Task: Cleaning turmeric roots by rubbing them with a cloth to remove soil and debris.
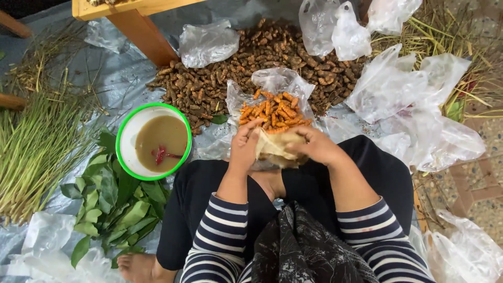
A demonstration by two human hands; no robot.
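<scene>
My left hand [245, 145] and my right hand [314, 147] both grip a beige cloth or bag [275, 144] held over my lap. Just beyond my fingers lies an open clear plastic bag [277, 84] with a heap of peeled orange turmeric roots [275, 111] on it. Behind that bag spreads a large pile of unpeeled brown turmeric roots [262, 57] on the grey plastic sheet [120, 73].
A green-rimmed white bowl [126, 141] of murky brown water with a red peeler in it stands at my left. Green leaves [110, 204] and a bundle of green stalks [31, 152] lie further left. Crumpled clear bags [414, 99] lie right; wooden table leg [141, 34] behind.
</scene>
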